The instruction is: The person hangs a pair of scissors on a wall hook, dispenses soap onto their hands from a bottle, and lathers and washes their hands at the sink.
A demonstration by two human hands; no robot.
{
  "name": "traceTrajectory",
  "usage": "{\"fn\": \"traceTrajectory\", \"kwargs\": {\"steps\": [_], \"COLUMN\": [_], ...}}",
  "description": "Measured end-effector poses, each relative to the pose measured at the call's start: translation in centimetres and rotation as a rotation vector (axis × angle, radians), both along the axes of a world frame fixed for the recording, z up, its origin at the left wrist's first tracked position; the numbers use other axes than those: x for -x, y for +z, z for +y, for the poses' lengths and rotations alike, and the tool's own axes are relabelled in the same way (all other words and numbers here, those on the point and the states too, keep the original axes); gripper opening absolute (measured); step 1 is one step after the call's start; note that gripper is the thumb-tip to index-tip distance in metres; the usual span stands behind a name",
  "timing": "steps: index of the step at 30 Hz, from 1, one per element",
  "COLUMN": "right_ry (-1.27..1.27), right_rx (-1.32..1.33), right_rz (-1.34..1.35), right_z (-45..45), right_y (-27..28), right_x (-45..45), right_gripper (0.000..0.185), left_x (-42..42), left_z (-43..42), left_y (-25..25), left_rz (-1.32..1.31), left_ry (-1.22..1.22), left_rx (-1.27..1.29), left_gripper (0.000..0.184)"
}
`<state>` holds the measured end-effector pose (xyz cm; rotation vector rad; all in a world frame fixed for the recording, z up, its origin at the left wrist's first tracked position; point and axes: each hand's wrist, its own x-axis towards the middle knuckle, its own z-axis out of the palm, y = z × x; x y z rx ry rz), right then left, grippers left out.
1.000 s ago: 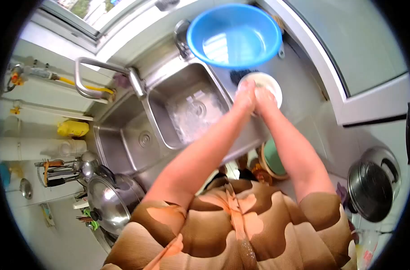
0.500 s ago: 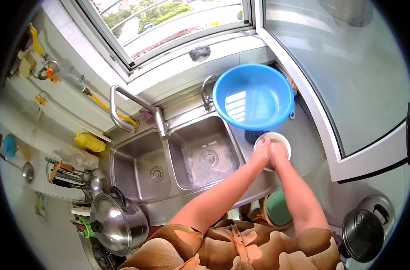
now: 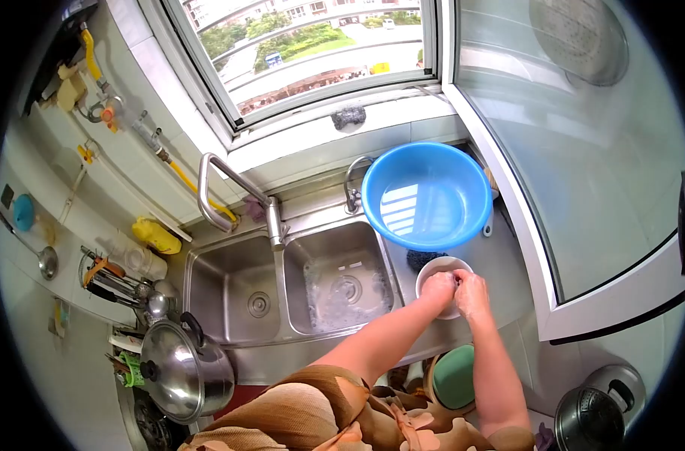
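Observation:
A white bowl [image 3: 424,279] stands on the steel counter, right of the sink. Inside it is my left hand [image 3: 438,289], its fingers curled and partly hidden. My right hand [image 3: 471,293] is at the bowl's right side, with bent fingers meeting the left ones over the bowl. Whatever lies between the fingers is too small to make out. A dark scouring pad [image 3: 423,259] touches the bowl's back edge. Behind it rests a large blue basin [image 3: 440,203] holding clear water. The right sink basin [image 3: 342,289] has suds at its bottom.
A steel faucet [image 3: 275,223] rises between the two sink basins. On the left are a lidded steel pot [image 3: 178,368], hanging utensils and a yellow bottle [image 3: 156,235]. An open window pane [image 3: 560,165] reaches over the right side. Below the counter sits a green-lidded bin [image 3: 455,378].
The view has tilted up, showing more of the window. My hands have gone from pressed together to slightly apart at the wrists, the left lower in the bowl and the right at its side.

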<state>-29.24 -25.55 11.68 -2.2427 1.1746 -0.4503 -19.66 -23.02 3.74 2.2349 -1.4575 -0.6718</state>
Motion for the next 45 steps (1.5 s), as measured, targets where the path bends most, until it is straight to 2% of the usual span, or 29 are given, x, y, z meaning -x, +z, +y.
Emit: {"fn": "traceTrajectory", "kwargs": {"steps": [1, 5, 12, 14, 15, 17, 19, 20, 21, 22, 23, 25, 27, 28, 29, 31, 33, 34, 35, 37, 38, 39, 40, 41, 42, 43, 44, 45], "right_ry": [0.003, -0.018, -0.007, -0.007, 0.010, 0.032, 0.028, 0.031, 0.159, 0.290, 0.298, 0.150, 0.266, -0.029, -0.362, -0.225, -0.516, -0.547, -0.406, -0.434, -0.551, -0.537, -0.511, -0.481, -0.474, -0.443, -0.417, -0.213], "right_rx": [-0.015, -0.022, 0.020, 0.013, -0.018, -0.046, -0.167, -0.165, -0.067, 0.031, 0.031, -0.106, 0.069, -0.613, -1.279, -1.105, -1.417, -1.389, -1.553, -1.645, -1.679, -1.605, -1.550, -1.319, -1.094, -0.994, -0.891, -0.483], "right_rz": [-0.009, -0.091, 0.026, 0.032, 0.071, 0.112, 0.110, 0.108, 0.291, 0.473, 0.474, 0.369, 0.100, -0.239, -0.585, -0.323, -0.602, -0.604, -0.835, -0.850, -0.940, -0.909, -0.806, -0.630, -0.427, -0.384, -0.338, -0.164], "right_z": [0.0, -0.4, -0.5, -0.9, -1.0, -1.1, -1.3, -1.8, -2.5, -2.8, -2.1, -0.9, -5.5, -5.7, -5.5, -4.7, -2.4, -2.5, -4.2, -4.9, -4.5, -3.2, -3.5, -3.8, -4.0, -3.5, -2.4, -1.4], "right_y": [0.3, -0.9, -1.6, -1.7, -1.7, -2.0, -2.7, -4.5, -7.1, -8.6, -7.6, -5.8, -20.8, -21.7, -21.1, -18.1, -11.6, -11.6, -17.4, -20.1, -19.4, -15.3, -14.8, -15.5, -16.0, -17.0, -15.5, -13.9], "right_x": [0.2, 0.5, 0.6, 0.3, 0.2, 0.0, -0.5, -0.7, -0.8, -1.0, -1.3, -2.0, -2.5, -3.1, -3.2, -2.6, -3.5, -3.4, -3.4, -3.2, -4.1, -4.1, -4.2, -4.1, -3.9, -4.2, -4.6, -3.8], "right_gripper": [0.026, 0.027, 0.025, 0.025, 0.025, 0.025, 0.022, 0.022, 0.024, 0.026, 0.026, 0.036, 0.040, 0.040, 0.041, 0.041, 0.039, 0.034, 0.027, 0.021, 0.021, 0.023, 0.030, 0.029, 0.030, 0.030, 0.031, 0.029], "left_x": [0.2, 0.6, 0.5, 0.3, 0.1, 0.0, -0.7, -0.8, -1.0, -1.0, -1.0, -0.8, -1.1, -1.4, -1.3, -1.6, -1.5, -2.1, -1.4, -1.7, -1.9, -1.9, -1.9, -1.6, -1.4, -1.6, -1.6, -1.5], "left_z": [0.0, 0.1, 0.5, 0.4, 0.1, 0.0, 0.2, 0.5, 0.7, 1.3, 1.3, 1.2, 1.4, 1.1, 1.4, 1.7, 2.1, 0.7, 1.3, 1.6, 1.4, 1.2, 1.0, 1.5, 1.5, 1.6, 1.7, 1.5], "left_y": [0.1, 0.2, 1.3, 0.4, 0.0, 0.3, 0.9, 1.6, 2.6, 4.3, 4.6, 4.9, 4.4, 2.8, 3.3, 4.1, 3.9, -1.1, 0.5, 1.8, 1.5, 1.4, 0.1, 2.6, 2.6, 2.5, 1.8, 1.2], "left_rz": [-0.079, -0.078, -0.034, 0.085, 0.084, 0.144, 0.141, 0.221, 0.300, 0.250, 0.251, 0.483, 0.478, 0.473, 0.470, 0.462, 0.275, 0.158, 0.256, 0.242, 0.321, 0.464, 0.498, 0.441, 0.455, 0.462, 0.458, 0.423], "left_ry": [-0.102, -0.140, -0.149, 0.000, 0.002, 0.172, 0.160, 0.140, 0.121, 0.038, 0.047, 0.159, 0.157, 0.162, 0.157, 0.110, 0.021, -0.100, 0.004, -0.024, 0.000, 0.147, 0.151, 0.203, 0.204, 0.215, 0.232, 0.223], "left_rx": [-0.014, 0.019, -0.053, 0.102, 0.106, 0.182, 0.127, 0.151, 0.175, 0.182, 0.180, 0.106, 0.106, 0.134, 0.158, 0.132, 0.196, 0.285, 0.363, 0.349, 0.345, 0.255, 0.335, 0.267, 0.274, 0.283, 0.275, 0.308], "left_gripper": [0.022, 0.022, 0.023, 0.025, 0.025, 0.025, 0.029, 0.031, 0.034, 0.041, 0.041, 0.044, 0.046, 0.046, 0.046, 0.046, 0.045, 0.042, 0.040, 0.040, 0.039, 0.038, 0.039, 0.039, 0.040, 0.040, 0.040, 0.040]}}
